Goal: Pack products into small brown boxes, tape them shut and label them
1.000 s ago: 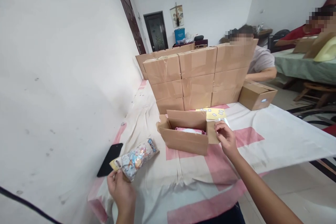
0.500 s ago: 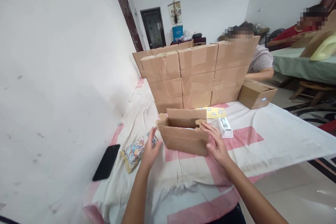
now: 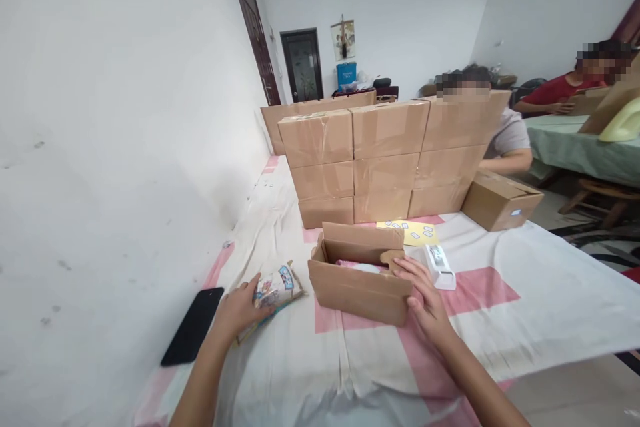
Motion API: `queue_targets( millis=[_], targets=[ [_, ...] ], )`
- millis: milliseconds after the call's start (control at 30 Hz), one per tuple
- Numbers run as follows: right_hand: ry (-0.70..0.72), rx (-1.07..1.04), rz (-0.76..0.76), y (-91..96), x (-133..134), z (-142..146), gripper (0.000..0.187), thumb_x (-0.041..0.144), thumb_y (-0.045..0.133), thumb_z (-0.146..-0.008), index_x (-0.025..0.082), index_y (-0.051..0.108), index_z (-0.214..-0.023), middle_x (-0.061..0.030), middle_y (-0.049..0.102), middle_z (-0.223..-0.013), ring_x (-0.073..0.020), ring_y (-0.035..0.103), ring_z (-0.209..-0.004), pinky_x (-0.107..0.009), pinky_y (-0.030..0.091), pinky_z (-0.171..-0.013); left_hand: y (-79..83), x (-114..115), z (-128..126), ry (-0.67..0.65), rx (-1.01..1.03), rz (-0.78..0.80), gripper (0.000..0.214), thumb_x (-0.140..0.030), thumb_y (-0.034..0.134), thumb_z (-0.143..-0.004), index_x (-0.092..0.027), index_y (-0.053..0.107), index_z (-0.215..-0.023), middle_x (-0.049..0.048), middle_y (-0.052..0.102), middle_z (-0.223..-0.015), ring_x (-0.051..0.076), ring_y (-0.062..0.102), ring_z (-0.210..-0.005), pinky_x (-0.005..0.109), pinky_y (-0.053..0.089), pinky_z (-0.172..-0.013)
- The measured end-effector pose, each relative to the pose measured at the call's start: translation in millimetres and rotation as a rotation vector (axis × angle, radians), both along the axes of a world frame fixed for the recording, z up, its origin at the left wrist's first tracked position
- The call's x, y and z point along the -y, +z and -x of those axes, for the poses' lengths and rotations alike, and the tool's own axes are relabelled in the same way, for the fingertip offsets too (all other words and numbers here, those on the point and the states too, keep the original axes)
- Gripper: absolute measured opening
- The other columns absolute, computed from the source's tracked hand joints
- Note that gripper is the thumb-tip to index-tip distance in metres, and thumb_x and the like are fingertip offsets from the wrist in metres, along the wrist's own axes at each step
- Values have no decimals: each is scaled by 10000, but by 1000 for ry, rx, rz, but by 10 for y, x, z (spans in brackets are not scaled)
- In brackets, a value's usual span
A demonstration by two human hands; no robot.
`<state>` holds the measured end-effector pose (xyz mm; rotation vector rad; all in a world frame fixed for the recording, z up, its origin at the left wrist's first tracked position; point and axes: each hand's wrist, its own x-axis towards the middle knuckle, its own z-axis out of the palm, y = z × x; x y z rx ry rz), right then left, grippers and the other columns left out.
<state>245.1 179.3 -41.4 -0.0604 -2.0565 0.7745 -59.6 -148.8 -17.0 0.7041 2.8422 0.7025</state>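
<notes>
An open cardboard box [image 3: 357, 299] stands on the cloth in front of me, its top flaps raised. Something pink and white [image 3: 367, 267] shows inside it. My right hand [image 3: 423, 293] holds the box's right end, fingers over the side flap and thumb against the front wall. Left of the box, my left hand [image 3: 245, 307] is closed around a printed plastic packet [image 3: 283, 283], which lies on the cloth. Part of the packet is hidden under the fingers.
Stacked, taped cartons [image 3: 385, 160] form a wall behind the box. A white device [image 3: 440, 268] and a yellow sheet [image 3: 417, 232] lie right of it, a closed carton [image 3: 503, 200] farther right. A black phone [image 3: 193, 327] lies left. Two people sit beyond.
My left hand has left the box's left side and moved left onto the packet, gripping it. The right hand stays on the box. Pink and white contents now show inside.
</notes>
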Motion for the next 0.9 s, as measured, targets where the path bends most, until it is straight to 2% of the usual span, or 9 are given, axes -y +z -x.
queue_targets(
  millis=[67, 167, 367, 467, 567, 733, 767, 800, 900],
  targets=[
    [-20, -39, 3, -80, 17, 40, 450, 567, 411, -1021, 313, 615, -1331, -88, 565, -1452, -366, 412, -1411, -630, 356, -1118, 53, -77, 200, 18, -1, 2, 627, -416, 787, -623, -261, 670, -1220, 120, 696, -1258, 384, 636, -1195, 499, 455, -1029],
    [-63, -101, 6, -200, 38, 92, 461, 575, 380, -1025, 297, 620, -1304, -95, 568, -1431, -384, 400, -1415, -641, 334, -1112, 145, -469, 619, 154, -17, -46, 502, -476, 700, -782, -249, 635, -1225, 119, 685, -1249, 349, 619, -1216, 463, 481, -990],
    [-117, -62, -27, -385, 0, 41, 553, 605, 302, -1025, 251, 623, -1303, -122, 547, -1451, -410, 388, -1422, -622, 340, -1096, 409, -1806, 1665, 394, 56, -254, 487, -488, 619, -927, -181, 575, -1301, 111, 616, -1308, 252, 619, -1151, 504, 527, -986],
    [-121, -57, -87, -377, -20, 10, 579, 622, 288, -1019, 246, 626, -1301, -119, 548, -1453, -403, 396, -1417, -591, 369, -1086, 471, -2298, 1818, 352, 40, -424, 507, -486, 603, -936, -190, 548, -1344, 120, 572, -1380, 275, 585, -1217, 541, 499, -1029],
    [-134, -48, -113, -307, -14, -11, 574, 611, 283, -1020, 248, 628, -1299, -116, 556, -1450, -399, 414, -1402, -586, 378, -1082, 344, -2278, 1505, 186, -36, -606, 602, -582, 518, -943, -167, 508, -1379, 177, 505, -1456, 318, 492, -1353, 554, 406, -1128],
    [-99, -7, -55, -207, 14, -5, 486, 552, 350, -1012, 257, 660, -1243, -111, 601, -1389, -403, 439, -1376, -595, 361, -1089, -33, -1380, 326, -444, -85, -762, 920, -954, 184, -760, -241, 695, -1036, 99, 716, -1108, 268, 654, -1099, 439, 529, -994],
    [-80, -8, -21, -192, 20, 16, 460, 533, 365, -1011, 261, 665, -1230, -105, 607, -1377, -402, 432, -1380, -598, 346, -1103, -71, -1217, 103, -773, -101, -776, 907, -952, 254, -756, -236, 708, -1079, 120, 715, -1141, 293, 644, -1120, 464, 527, -990],
    [-65, -13, 24, -174, 27, 44, 447, 521, 369, -1011, 266, 666, -1227, -101, 612, -1363, -402, 421, -1389, -606, 323, -1120, -92, -1094, -93, -909, -135, -789, 831, -901, 311, -804, -246, 698, -1137, 125, 702, -1198, 300, 615, -1176, 478, 505, -1021],
    [-23, 1, 189, -84, 40, 155, 476, 536, 351, -1017, 271, 654, -1272, -107, 607, -1368, -399, 401, -1412, -616, 264, -1169, -92, -971, -495, -883, -161, -833, 443, -569, 426, -989, -259, 671, -1189, 101, 720, -1103, 256, 617, -1127, 441, 504, -976]
  ],
)
